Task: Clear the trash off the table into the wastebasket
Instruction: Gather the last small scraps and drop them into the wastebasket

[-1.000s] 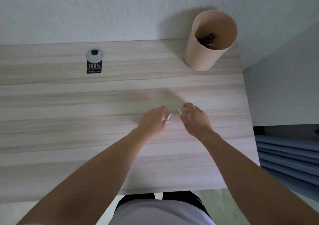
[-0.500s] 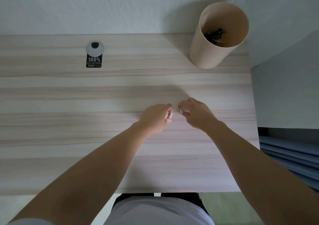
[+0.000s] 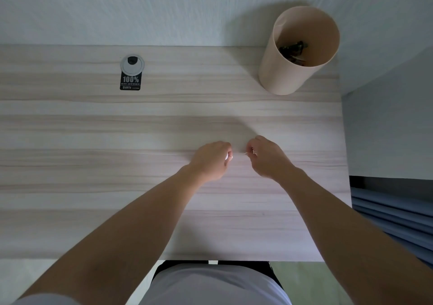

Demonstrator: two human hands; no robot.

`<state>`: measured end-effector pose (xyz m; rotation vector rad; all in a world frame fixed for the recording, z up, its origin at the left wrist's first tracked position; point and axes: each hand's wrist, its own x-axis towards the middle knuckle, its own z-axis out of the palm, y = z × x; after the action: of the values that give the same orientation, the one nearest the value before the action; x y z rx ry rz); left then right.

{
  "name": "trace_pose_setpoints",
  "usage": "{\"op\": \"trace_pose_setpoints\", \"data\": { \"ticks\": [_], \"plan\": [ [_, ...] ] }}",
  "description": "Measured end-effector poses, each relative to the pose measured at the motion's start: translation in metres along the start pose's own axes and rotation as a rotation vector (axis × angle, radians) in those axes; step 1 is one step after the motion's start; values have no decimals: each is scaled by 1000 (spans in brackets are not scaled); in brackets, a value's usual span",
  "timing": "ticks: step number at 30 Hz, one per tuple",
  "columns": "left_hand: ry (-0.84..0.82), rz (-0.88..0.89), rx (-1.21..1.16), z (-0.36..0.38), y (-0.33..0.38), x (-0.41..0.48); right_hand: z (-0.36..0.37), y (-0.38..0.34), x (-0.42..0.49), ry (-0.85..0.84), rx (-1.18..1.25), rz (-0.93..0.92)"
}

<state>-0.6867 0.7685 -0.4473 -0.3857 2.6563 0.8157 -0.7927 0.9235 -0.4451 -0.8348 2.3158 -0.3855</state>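
Observation:
My left hand (image 3: 212, 160) and my right hand (image 3: 267, 158) rest close together on the pale wooden table (image 3: 93, 187), a little right of its middle. Each hand is closed around small white paper scraps; a sliver (image 3: 226, 157) shows at the left fingertips and another sliver (image 3: 248, 153) at the right fingertips. Most of the scraps are hidden inside the fists. The beige round wastebasket (image 3: 283, 75) stands upright at the table's far right corner, with dark trash (image 3: 293, 50) at its bottom.
A round grey cable grommet (image 3: 132, 64) with a black "100%" label (image 3: 130, 83) sits at the far left-middle of the table. A wall runs behind the table. The table's right edge borders a grey panel and blue fabric (image 3: 398, 215).
Both hands have closed tighter around the white scraps, which showed more clearly a second ago. The camera view has shifted slightly, so the wastebasket appears further right.

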Motion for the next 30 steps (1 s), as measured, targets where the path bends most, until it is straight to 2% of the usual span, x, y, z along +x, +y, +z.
{"op": "trace_pose_setpoints", "data": {
  "ticks": [8, 14, 21, 30],
  "plan": [
    [31, -30, -67, -6, -4, -16, -7, 0, -22, 11, 105, 69],
    [83, -5, -71, -29, 2, -34, -20, -16, -40, 60, 101, 35],
    [183, -19, -78, -70, 23, -57, -55, -38, -63, 178, 91, -22],
    [271, 60, -60, -113, 30, -88, -101, -68, -94, 324, 58, -22]
  ]
}}
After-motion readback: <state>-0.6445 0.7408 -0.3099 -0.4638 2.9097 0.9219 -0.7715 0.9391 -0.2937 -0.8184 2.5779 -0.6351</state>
